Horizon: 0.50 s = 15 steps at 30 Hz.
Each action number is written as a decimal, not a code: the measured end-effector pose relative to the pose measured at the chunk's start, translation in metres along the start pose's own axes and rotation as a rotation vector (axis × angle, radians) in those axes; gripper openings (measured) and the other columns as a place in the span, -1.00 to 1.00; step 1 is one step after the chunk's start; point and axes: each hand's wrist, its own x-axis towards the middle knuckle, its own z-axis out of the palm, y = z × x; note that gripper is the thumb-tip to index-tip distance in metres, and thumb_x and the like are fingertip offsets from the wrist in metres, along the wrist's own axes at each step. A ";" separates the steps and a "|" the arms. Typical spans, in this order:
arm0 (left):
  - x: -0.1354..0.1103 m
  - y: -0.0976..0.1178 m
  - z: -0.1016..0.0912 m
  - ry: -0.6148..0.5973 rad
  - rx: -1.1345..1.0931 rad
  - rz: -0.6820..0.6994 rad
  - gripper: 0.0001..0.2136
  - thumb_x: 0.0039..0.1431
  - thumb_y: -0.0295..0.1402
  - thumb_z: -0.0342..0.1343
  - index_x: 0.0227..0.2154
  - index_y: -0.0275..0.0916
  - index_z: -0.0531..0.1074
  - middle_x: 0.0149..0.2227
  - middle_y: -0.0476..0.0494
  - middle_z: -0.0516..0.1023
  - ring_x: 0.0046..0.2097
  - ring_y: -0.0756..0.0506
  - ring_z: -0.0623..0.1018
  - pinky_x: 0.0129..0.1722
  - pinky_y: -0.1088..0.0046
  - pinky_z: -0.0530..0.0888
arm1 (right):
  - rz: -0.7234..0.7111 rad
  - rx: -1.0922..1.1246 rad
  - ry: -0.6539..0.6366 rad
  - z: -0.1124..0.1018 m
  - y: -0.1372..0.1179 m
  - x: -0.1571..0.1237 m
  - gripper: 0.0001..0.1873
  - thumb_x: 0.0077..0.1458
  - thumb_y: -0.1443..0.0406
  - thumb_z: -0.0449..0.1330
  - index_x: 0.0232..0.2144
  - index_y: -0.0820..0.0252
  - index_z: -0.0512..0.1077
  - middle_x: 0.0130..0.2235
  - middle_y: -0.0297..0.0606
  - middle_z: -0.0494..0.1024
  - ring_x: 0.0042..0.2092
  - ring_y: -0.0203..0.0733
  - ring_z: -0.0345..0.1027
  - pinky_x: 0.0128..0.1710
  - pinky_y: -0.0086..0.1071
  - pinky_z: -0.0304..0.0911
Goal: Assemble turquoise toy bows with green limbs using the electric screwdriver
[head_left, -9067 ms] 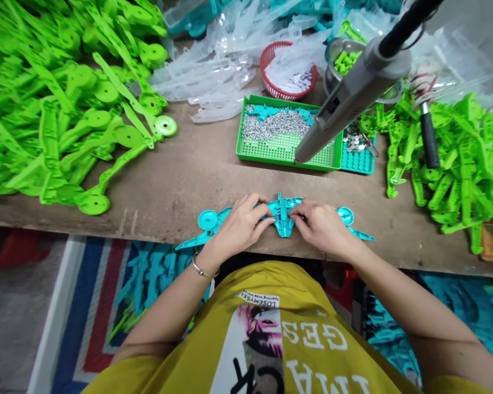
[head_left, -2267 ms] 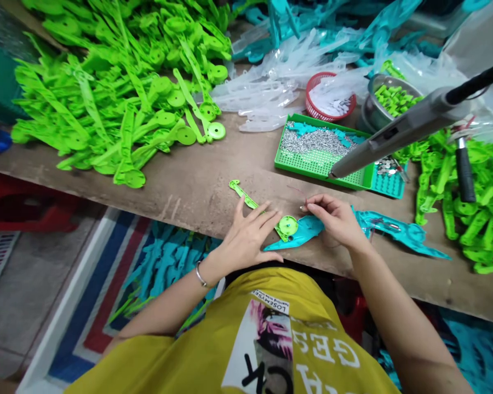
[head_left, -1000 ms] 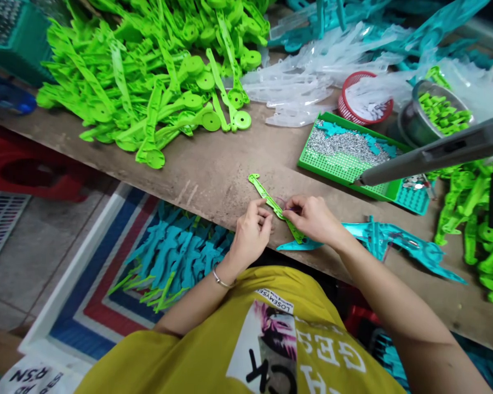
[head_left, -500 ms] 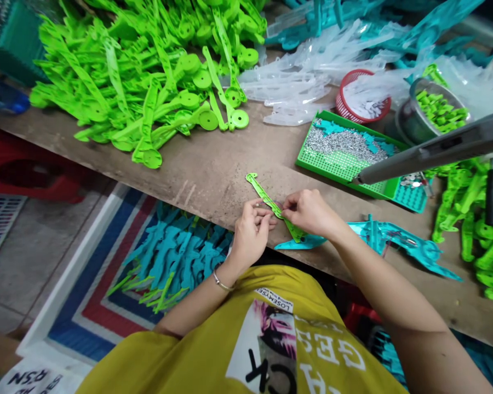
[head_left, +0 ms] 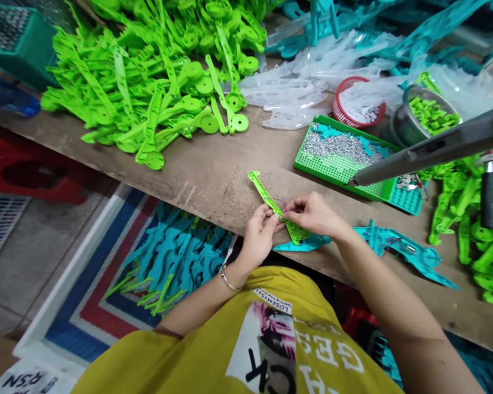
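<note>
A long green plastic part [head_left: 259,186] lies slantwise at the table's front edge, its wide end over a blue plastic part [head_left: 287,247]. My left hand [head_left: 259,232] is closed on the green part's middle, thumb and fingertips at its edge. From the other side my right hand [head_left: 314,213] pinches at the same spot; a thin dark wire seems to loop by its fingers, but what the fingertips hold is too small to make out. The blue part runs on under my right forearm, and its far half [head_left: 411,249] shows to the right.
Green parts [head_left: 148,93] are heaped at the back left. Clear plastic parts [head_left: 296,87] lie behind a green tray [head_left: 320,164] of screws. A grey power-tool shaft [head_left: 427,148] juts over the tray. Blue parts [head_left: 181,246] fill a box below the edge.
My left hand has moved up and right, closer onto the green part. The green part has turned slightly more upright, and my right hand has shifted slightly right.
</note>
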 end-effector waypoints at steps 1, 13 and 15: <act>0.001 0.001 0.002 -0.002 -0.030 -0.016 -0.66 0.20 -0.19 0.23 -0.05 -0.21 0.36 -0.08 -0.11 0.52 -0.08 -0.04 0.60 0.01 0.34 0.58 | 0.003 0.009 0.017 -0.001 -0.001 0.000 -0.84 -0.05 0.26 0.27 -0.48 0.27 0.57 -0.53 -0.30 0.52 -0.51 -0.34 0.22 -0.52 -0.42 0.11; 0.008 -0.004 0.008 -0.043 -0.239 -0.022 -0.61 0.06 -0.16 0.38 -0.21 -0.20 0.34 -0.19 -0.01 0.55 -0.13 0.01 0.57 -0.07 0.45 0.56 | -0.040 -0.036 0.096 -0.006 -0.010 -0.005 -0.87 -0.10 0.37 0.26 -0.44 0.28 0.61 -0.47 -0.25 0.62 -0.43 -0.26 0.44 -0.45 -0.46 0.25; 0.008 -0.004 0.009 -0.058 -0.273 -0.017 -0.62 0.06 -0.18 0.39 -0.21 -0.20 0.34 -0.19 0.00 0.55 -0.14 0.03 0.57 -0.09 0.51 0.54 | -0.028 0.018 0.076 -0.007 -0.008 -0.005 -0.86 -0.10 0.36 0.28 -0.43 0.28 0.62 -0.46 -0.24 0.63 -0.43 -0.27 0.43 -0.45 -0.47 0.26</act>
